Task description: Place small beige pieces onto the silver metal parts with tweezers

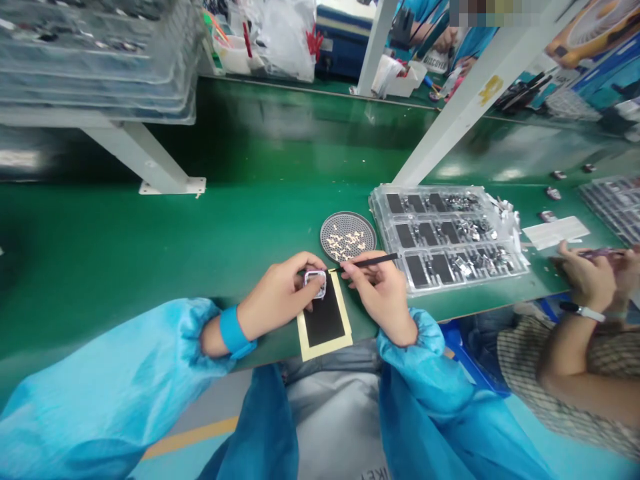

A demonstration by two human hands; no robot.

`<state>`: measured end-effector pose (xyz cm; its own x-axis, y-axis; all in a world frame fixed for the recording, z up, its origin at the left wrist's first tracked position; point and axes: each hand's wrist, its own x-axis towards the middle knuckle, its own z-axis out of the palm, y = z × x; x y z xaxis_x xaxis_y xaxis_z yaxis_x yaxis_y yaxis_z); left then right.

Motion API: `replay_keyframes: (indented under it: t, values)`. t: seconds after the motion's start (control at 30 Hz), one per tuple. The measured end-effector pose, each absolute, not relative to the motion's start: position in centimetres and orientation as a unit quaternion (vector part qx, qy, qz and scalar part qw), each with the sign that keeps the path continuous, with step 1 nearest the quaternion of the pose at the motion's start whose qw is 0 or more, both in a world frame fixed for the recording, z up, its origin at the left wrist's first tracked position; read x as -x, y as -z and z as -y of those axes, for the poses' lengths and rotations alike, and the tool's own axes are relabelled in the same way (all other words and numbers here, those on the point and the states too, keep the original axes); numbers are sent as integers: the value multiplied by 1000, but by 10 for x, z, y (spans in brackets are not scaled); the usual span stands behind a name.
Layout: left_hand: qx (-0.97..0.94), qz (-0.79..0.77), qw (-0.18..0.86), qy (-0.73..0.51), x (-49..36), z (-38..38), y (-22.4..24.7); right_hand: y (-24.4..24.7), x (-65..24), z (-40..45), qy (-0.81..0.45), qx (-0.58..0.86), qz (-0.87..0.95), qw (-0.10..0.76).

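My left hand (pixel 280 287) grips a small white square frame (pixel 315 285) between thumb and fingers, above the upper left part of a black pad with a pale yellow border (pixel 326 317). In my right hand (pixel 380 287) is a pair of thin black tweezers (pixel 377 260), its tip near the yellow border's top edge, close to the frame. Just beyond my hands stands a round grey perforated dish (pixel 349 221) with many small pale pieces in it. What lies inside the frame is too small to tell.
Stacked clear trays (pixel 375 207) with black rectangles and shiny parts stand to the right. A white post (pixel 440 107) rises behind them. At the far right are a co-worker's hands (pixel 590 277) and a white strip (pixel 556 233). More trays (pixel 185 87) sit on a shelf, upper left.
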<state>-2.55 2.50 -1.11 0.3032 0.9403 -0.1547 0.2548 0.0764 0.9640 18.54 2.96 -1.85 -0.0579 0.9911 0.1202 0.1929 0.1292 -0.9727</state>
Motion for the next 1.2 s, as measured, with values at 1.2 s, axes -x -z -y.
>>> replay_keyframes:
  t: [1.2]
  values:
    - [-534,-482,608,-336,23,-28,5,12,-185,-18,-442,409,576,552]
